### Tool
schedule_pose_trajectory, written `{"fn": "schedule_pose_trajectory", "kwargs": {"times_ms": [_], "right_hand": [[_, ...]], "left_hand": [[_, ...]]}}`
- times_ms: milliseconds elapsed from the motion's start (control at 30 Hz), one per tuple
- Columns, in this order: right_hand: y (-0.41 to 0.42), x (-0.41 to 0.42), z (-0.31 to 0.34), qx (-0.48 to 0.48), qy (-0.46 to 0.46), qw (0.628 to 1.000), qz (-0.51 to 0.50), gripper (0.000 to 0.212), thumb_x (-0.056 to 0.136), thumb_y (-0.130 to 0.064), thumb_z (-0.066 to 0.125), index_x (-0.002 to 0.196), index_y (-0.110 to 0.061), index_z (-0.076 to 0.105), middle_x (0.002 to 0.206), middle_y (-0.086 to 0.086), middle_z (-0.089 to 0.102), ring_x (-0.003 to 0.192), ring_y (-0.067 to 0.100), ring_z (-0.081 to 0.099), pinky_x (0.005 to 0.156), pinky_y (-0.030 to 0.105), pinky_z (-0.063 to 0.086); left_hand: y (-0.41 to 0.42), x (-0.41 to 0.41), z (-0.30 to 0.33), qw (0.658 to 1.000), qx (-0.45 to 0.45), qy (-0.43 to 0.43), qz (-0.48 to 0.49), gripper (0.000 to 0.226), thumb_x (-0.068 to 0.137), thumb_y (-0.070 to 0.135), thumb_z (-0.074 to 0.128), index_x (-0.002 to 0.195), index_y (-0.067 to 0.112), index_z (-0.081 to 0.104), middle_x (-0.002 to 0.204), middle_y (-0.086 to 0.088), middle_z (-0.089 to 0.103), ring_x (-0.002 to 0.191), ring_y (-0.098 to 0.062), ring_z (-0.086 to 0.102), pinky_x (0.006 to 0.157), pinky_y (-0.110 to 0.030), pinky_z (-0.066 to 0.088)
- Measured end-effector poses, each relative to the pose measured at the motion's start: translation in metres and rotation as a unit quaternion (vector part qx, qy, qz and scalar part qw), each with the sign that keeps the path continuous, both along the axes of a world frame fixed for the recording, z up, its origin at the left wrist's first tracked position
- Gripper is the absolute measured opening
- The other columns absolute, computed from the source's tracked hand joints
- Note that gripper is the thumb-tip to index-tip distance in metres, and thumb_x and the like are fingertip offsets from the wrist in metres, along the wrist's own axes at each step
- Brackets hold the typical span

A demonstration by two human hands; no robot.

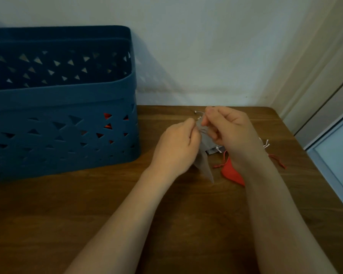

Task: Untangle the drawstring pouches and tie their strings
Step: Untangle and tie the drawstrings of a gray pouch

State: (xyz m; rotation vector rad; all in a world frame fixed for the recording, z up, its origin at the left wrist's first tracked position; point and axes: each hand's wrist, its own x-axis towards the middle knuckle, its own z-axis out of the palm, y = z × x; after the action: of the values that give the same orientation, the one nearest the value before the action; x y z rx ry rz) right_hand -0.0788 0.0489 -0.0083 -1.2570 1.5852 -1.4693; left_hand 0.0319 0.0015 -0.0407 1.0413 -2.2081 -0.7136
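Forearms fill the bottom of my view, both reaching forward over the dark wood worktop (48, 224).

Left hand (174, 147): grip curled, fingers pinching the upper edge of a grey pouch (203, 155) held up off the worktop, its body hanging down between the two wrists. Right hand (230, 131): grip also clenched, thumb and forefinger pinching at the pale drawstring (198, 113) where it comes out of the pouch's mouth. Loose cord ends stick out toward the wall just past the fingertips.

Progress, as I judge it: mid-task, working the grey pouch's string. I cannot tell whether a knot is being formed or a snarl picked apart; the fingers hide the crossing point.

Left to do, by the look of it:
- red pouch (233, 173) lying flat on the worktop beneath the right wrist, its red cords trailing loose to either side, not tied.
- a second small grey piece (213, 151) with a pale cord, on the worktop just behind the hanging pouch; too hidden to judge.
- more pale cord ends (265, 144) showing just right of the right wrist.

Blue basket (63, 101) stands at left against the wall; something red-orange shows through its triangular cut-outs, possibly more pouches.

Writing, brands, labels: none readable anywhere on pouches, basket or worktop.
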Motion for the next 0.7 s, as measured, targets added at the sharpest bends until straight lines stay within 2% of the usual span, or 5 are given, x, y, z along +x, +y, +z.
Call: {"fn": "schedule_pose_trajectory", "kwargs": {"times_ms": [267,367,467,600,700], "right_hand": [[0.004,0.002,0.004,-0.008,0.019,0.998,0.053,0.021,0.093,-0.014,0.051,0.079,-0.012,0.066,0.052,-0.017,0.054,0.053,-0.005,0.05,0.052,0.007,0.037],[0.003,-0.001,0.004,-0.005,0.002,0.999,0.04,0.008,0.092,-0.015,0.055,0.096,-0.017,0.061,0.072,-0.015,0.059,0.05,-0.003,0.049,0.047,0.009,0.036],[0.003,-0.006,0.001,0.04,0.078,0.995,0.052,0.02,0.093,-0.011,0.053,0.111,-0.017,0.059,0.089,-0.003,0.063,0.051,0.004,0.054,0.048,0.014,0.043],[0.0,-0.004,-0.004,0.029,0.198,0.978,0.05,0.019,0.091,-0.005,0.053,0.099,-0.015,0.067,0.075,-0.01,0.064,0.064,-0.002,0.058,0.064,0.011,0.049],[-0.001,-0.004,-0.006,0.02,0.243,0.969,0.033,0.017,0.088,-0.006,0.058,0.087,-0.019,0.068,0.073,-0.015,0.063,0.067,-0.003,0.059,0.066,0.01,0.047]], "left_hand": [[-0.001,0.002,0.0,0.997,-0.033,-0.013,-0.069,0.023,0.099,0.025,0.038,0.079,0.024,0.05,0.071,0.006,0.054,0.06,-0.007,0.052,0.056,-0.023,0.045],[-0.003,0.004,0.0,0.998,-0.001,0.046,-0.042,0.024,0.098,0.024,0.041,0.079,0.018,0.054,0.068,0.003,0.055,0.06,-0.012,0.052,0.055,-0.027,0.043],[-0.003,0.005,0.002,0.993,0.066,0.098,-0.024,0.027,0.098,0.025,0.043,0.076,0.018,0.058,0.069,-0.003,0.058,0.062,-0.014,0.055,0.059,-0.03,0.046],[-0.004,0.007,0.007,0.987,0.113,0.114,-0.007,0.028,0.097,0.024,0.046,0.074,0.02,0.062,0.066,0.004,0.058,0.059,-0.002,0.052,0.056,-0.014,0.041],[-0.007,0.011,0.009,0.983,0.143,0.112,0.009,0.028,0.093,0.021,0.052,0.071,0.015,0.068,0.064,0.004,0.062,0.059,-0.004,0.054,0.058,-0.019,0.044]]}}
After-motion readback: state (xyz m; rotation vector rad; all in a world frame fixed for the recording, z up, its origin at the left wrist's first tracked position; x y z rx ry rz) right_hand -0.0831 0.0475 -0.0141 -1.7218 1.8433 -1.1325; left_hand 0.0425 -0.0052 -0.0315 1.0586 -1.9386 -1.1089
